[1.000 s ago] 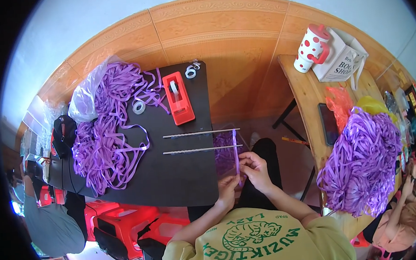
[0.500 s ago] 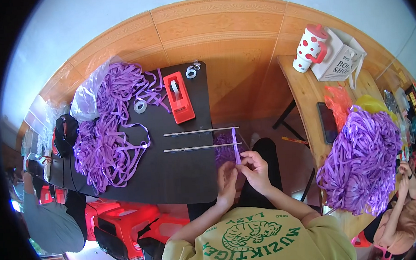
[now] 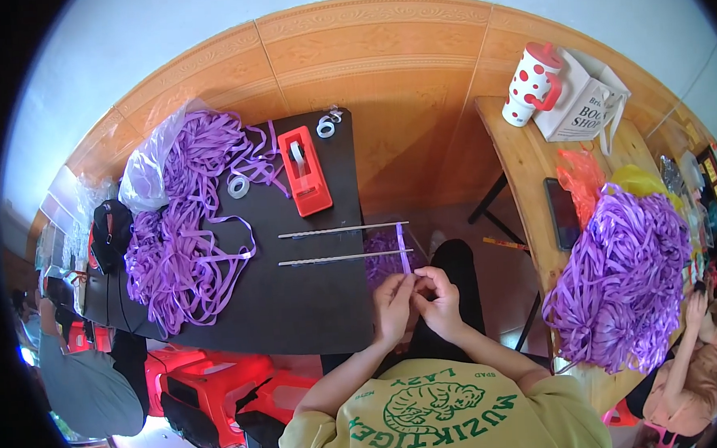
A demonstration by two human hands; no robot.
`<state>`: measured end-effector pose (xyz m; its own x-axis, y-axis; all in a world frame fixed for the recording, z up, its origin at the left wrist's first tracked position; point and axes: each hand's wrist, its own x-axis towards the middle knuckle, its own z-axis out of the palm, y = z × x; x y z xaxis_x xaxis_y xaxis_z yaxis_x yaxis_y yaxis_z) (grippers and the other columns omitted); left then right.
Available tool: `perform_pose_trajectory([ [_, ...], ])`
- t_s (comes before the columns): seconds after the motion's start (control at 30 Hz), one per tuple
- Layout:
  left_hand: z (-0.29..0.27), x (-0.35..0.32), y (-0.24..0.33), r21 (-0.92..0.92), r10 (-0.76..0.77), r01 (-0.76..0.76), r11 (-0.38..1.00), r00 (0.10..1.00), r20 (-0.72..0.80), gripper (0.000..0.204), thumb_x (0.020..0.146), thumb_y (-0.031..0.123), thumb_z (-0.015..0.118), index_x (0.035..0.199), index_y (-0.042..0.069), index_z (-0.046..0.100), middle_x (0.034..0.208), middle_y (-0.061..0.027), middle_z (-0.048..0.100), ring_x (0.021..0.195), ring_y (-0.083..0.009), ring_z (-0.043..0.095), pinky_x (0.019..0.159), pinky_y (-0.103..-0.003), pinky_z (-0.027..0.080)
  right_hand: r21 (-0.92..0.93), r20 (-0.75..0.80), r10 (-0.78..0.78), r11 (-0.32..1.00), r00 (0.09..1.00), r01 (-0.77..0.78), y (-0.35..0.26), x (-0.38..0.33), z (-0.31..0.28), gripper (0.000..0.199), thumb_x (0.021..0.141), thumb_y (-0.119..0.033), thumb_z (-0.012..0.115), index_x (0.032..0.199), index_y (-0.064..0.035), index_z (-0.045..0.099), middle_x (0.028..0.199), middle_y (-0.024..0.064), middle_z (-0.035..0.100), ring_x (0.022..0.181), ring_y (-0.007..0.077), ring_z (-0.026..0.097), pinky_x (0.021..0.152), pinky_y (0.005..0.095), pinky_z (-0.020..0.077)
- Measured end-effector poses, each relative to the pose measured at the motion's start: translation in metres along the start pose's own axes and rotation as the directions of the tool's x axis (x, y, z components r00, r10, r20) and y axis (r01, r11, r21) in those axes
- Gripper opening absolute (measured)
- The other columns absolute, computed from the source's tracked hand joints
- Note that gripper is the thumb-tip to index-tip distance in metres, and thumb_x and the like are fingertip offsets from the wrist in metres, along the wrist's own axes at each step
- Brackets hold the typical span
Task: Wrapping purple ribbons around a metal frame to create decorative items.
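Note:
Two thin rods, the far one (image 3: 318, 232) and the near one (image 3: 320, 261), lie parallel and stick out past the right edge of the black table (image 3: 290, 317). A narrow purple ribbon (image 3: 402, 239) runs across their protruding ends and down toward me. My left hand (image 3: 392, 305) pinches the ribbon's near end between thumb and fingers. Close beside it, my right hand (image 3: 439, 302) is closed with its fingertips at the same end; the bit inside its grip is hidden. Below the rods, more purple ribbon (image 3: 381, 259) shows beyond the table edge.
A red tape dispenser (image 3: 311, 182), tape rolls (image 3: 239, 186) and a heap of purple ribbon (image 3: 184, 265) are on the black table. On the wooden table at right are another ribbon heap (image 3: 621, 283), a phone (image 3: 563, 213) and a dotted tumbler (image 3: 532, 85). Other people sit at both sides.
My left hand has moved up and right, its fingers going from loosely spread to pinching the ribbon. My right hand has shifted slightly, its fingers curled. The rods stay put.

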<state>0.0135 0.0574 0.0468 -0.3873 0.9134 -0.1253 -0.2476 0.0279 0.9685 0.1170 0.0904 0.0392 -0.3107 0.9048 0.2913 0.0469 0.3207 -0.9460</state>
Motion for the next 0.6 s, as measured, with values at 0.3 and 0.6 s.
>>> perform_pose_trajectory([
  [0.3,-0.004,0.000,-0.002,0.033,-0.005,0.003,0.999,0.999,0.048,0.017,0.092,0.014,0.056,0.092,0.000,0.064,0.077,-0.0047,0.064,0.070,-0.0080,0.057,0.062,-0.022,0.044,-0.028,-0.004,-0.053,0.998,0.999,0.053,-0.005,0.001,0.001,0.041,0.075,0.012,0.063,0.111,-0.0025,0.049,0.073,0.0030,0.060,0.061,0.0055,0.055,0.054,0.0190,0.0423],
  [0.6,0.002,-0.013,0.013,-0.075,-0.068,0.068,0.995,0.998,0.003,0.019,0.094,0.014,0.053,0.089,0.001,0.066,0.077,-0.0008,0.063,0.072,-0.0047,0.053,0.066,-0.019,0.041,-0.432,0.001,-0.500,0.781,0.866,0.451,-0.010,0.021,-0.032,0.033,0.069,0.006,0.066,0.100,-0.0034,0.062,0.084,0.0118,0.060,0.071,0.0244,0.060,0.062,0.0315,0.0471],
])
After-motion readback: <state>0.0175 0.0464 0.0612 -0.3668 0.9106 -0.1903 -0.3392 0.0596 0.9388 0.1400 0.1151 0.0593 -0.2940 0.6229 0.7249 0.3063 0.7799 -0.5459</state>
